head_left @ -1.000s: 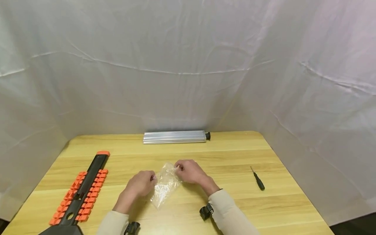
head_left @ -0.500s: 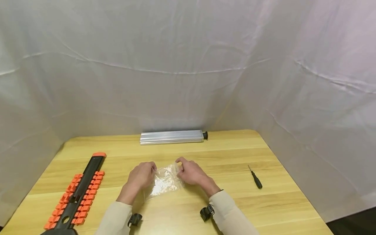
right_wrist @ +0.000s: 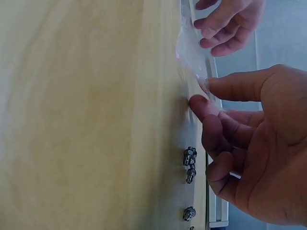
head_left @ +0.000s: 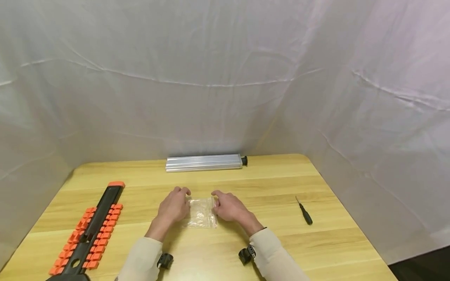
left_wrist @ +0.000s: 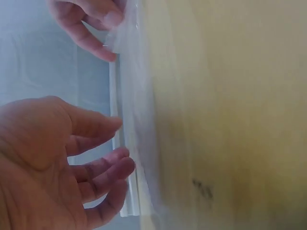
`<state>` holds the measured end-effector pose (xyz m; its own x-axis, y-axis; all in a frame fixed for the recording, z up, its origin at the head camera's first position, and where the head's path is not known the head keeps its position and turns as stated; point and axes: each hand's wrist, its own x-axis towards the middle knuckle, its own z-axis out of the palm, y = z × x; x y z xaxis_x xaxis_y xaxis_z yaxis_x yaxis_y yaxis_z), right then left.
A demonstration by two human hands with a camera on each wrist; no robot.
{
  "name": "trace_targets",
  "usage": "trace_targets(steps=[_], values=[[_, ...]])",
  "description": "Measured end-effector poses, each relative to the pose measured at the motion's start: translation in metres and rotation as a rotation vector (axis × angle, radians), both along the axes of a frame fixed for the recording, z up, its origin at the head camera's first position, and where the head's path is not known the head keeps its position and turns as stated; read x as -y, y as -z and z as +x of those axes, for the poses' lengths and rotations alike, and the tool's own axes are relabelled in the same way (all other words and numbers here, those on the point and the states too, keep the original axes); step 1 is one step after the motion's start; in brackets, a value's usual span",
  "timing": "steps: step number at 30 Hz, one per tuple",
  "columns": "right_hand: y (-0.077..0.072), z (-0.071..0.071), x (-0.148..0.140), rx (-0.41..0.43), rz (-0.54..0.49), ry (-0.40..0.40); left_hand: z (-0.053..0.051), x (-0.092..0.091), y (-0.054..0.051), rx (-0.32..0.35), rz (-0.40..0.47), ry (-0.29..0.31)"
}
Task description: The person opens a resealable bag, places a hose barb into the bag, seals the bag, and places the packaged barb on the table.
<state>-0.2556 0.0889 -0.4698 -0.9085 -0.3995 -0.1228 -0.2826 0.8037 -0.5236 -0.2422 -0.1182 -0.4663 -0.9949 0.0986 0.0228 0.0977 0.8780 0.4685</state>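
A clear plastic zip bag [head_left: 200, 214] lies between both hands near the middle of the table. My right hand [head_left: 230, 208] pinches its right edge between thumb and index finger, the other fingers curled loosely. At the bag's left end is my left hand [head_left: 172, 208], its fingers gently bent and thumb apart from them. In the left wrist view this left hand [left_wrist: 62, 163] holds nothing. Several small dark metal pieces [right_wrist: 190, 158], threaded in look, lie on the table beside my right hand in the right wrist view; the head view hides them.
A silver aluminium profile [head_left: 204, 163] with a black knob lies along the table's back edge. To the left is a black rack [head_left: 100, 214] with rows of orange clips [head_left: 105, 236]. A screwdriver [head_left: 306, 215] lies at the right. Grey sheeting [head_left: 211, 113] surrounds the table.
The bag has turned from slanting to lying flat and straight between the hands. My left hand has moved slightly forward and let go of it. The right hand keeps its hold.
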Motion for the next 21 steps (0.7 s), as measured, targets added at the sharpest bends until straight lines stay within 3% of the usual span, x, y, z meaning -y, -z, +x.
trace_targets(steps=[4,11,21], values=[[0.003,0.003,-0.002,0.0,0.001,0.0,0.011,-0.007,-0.002,0.023,0.039,0.029],[0.004,0.002,-0.005,-0.014,-0.002,0.009,0.021,-0.019,-0.002,0.102,0.174,0.172],[0.002,0.002,0.0,0.017,-0.076,-0.019,0.025,-0.024,0.004,0.135,0.211,0.217]])
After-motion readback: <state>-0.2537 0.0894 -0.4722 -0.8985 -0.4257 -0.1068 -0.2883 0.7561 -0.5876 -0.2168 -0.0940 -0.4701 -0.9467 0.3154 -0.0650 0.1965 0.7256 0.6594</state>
